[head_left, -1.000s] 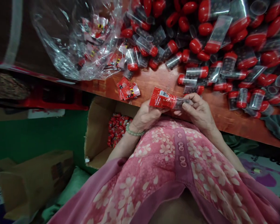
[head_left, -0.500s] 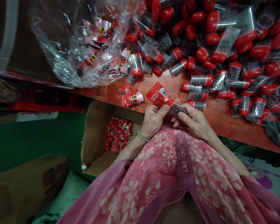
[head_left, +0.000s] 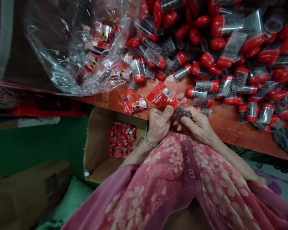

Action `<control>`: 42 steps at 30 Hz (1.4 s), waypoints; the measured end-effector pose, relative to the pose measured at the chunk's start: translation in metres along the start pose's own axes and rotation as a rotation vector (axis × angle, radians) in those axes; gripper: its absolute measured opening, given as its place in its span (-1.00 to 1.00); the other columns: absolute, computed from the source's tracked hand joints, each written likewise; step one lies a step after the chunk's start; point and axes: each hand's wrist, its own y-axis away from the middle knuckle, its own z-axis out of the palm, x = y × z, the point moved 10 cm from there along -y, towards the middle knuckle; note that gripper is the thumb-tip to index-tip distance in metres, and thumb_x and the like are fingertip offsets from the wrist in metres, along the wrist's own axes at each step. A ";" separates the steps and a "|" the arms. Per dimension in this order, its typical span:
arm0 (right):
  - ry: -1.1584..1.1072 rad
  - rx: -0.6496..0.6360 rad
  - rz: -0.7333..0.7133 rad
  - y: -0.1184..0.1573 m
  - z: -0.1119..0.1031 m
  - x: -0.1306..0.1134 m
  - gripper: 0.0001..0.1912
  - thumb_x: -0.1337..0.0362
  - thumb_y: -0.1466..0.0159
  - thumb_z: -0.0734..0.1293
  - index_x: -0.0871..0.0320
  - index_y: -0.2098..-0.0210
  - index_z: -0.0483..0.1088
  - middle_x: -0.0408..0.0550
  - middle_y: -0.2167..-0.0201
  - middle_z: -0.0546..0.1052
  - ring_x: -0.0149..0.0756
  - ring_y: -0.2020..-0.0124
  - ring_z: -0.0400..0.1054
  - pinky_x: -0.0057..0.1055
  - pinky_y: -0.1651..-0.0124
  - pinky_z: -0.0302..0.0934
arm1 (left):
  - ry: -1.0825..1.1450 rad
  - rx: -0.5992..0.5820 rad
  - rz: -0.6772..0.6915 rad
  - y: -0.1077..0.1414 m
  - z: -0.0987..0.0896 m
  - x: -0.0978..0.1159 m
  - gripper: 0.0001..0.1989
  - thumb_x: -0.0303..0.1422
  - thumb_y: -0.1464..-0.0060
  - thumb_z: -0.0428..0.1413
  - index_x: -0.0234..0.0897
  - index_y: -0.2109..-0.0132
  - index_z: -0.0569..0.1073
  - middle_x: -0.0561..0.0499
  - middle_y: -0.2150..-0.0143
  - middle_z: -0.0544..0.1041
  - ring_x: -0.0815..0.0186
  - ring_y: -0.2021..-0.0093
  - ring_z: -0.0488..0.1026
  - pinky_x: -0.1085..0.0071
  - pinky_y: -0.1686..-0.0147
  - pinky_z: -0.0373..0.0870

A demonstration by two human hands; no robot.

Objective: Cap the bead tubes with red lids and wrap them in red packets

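My left hand, with a green bead bracelet at the wrist, pinches a red printed card with a white barcode label. The card's lower end meets a clear plastic sleeve with dark dots; whether it lies inside or over the sleeve I cannot tell. My right hand grips the sleeve's other end, thumb on top and fingers partly hidden beneath. Just left of the held card, several similar red cards lie in a small pile on the reddish table.
Many red-capped clear tubes are heaped across the far and right side. A clear plastic bag with more red cards lies at the upper left. Below the table edge stands a cardboard box holding many red packets.
Both hands keep their hold on the joined card and sleeve, which have shifted only slightly. The view has moved a little.
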 end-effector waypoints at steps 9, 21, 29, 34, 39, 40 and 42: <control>0.331 0.105 -0.193 0.003 -0.011 -0.016 -0.64 -0.12 -0.46 0.21 0.03 0.09 0.33 -0.12 0.40 0.55 -0.29 0.47 0.47 -0.38 0.40 0.34 | -0.074 -0.061 -0.004 0.002 0.014 -0.012 -0.29 0.33 -0.09 0.09 -0.24 0.05 0.59 -0.12 0.06 0.69 0.16 0.10 0.65 0.33 0.28 0.59; 0.123 0.059 -0.123 -0.002 -0.016 0.003 -0.63 -0.08 -0.34 0.41 0.06 0.10 0.37 -0.17 0.36 0.55 -0.34 0.46 0.46 -0.38 0.37 0.35 | 0.094 -0.103 -0.075 -0.002 0.015 -0.017 -0.32 0.29 -0.07 0.15 -0.23 0.02 0.53 -0.15 0.05 0.68 0.13 0.05 0.64 0.31 0.23 0.57; -0.024 0.199 -0.152 0.001 -0.026 0.005 -0.54 -0.16 -0.17 0.53 0.05 0.27 0.41 -0.21 0.39 0.59 -0.37 0.48 0.46 -0.43 0.40 0.37 | 0.128 -0.249 0.012 0.012 0.032 -0.012 -0.47 0.15 -0.17 0.18 -0.24 0.09 0.65 -0.14 -0.05 0.68 0.05 -0.22 0.55 0.22 -0.18 0.48; 0.049 0.060 -0.099 -0.006 -0.010 0.004 -0.51 -0.20 -0.17 0.51 0.07 0.24 0.42 -0.18 0.38 0.61 -0.36 0.48 0.47 -0.42 0.39 0.37 | 0.059 -0.240 0.034 0.017 0.019 -0.001 -0.52 0.08 -0.19 0.19 -0.23 0.06 0.67 -0.16 -0.14 0.65 0.03 -0.23 0.55 0.16 -0.25 0.46; 0.292 -0.280 -0.060 -0.006 0.019 0.004 -0.70 0.00 -0.35 0.42 0.09 0.17 0.44 -0.12 0.37 0.62 -0.32 0.40 0.52 -0.41 0.30 0.35 | -0.203 0.112 0.039 0.050 -0.083 0.011 -0.60 -0.03 -0.22 0.21 -0.26 0.05 0.65 -0.18 -0.10 0.66 0.10 -0.05 0.65 0.15 -0.17 0.53; 0.352 -0.297 -0.068 -0.006 0.020 0.003 -0.73 0.01 -0.38 0.39 0.10 0.18 0.44 -0.12 0.38 0.62 -0.32 0.40 0.51 -0.41 0.31 0.33 | -0.306 0.238 0.015 0.067 -0.120 0.011 -0.60 -0.04 -0.23 0.20 -0.26 0.01 0.63 -0.17 -0.07 0.67 0.11 -0.02 0.66 0.14 -0.16 0.53; 0.435 -0.289 -0.090 -0.006 0.016 0.001 -0.75 0.05 -0.42 0.35 0.11 0.18 0.45 -0.11 0.39 0.62 -0.33 0.41 0.51 -0.42 0.31 0.31 | -0.582 0.539 -0.043 0.112 -0.200 0.019 -0.56 -0.01 -0.22 0.19 -0.26 -0.04 0.59 -0.18 0.00 0.69 0.07 0.02 0.65 0.04 -0.12 0.54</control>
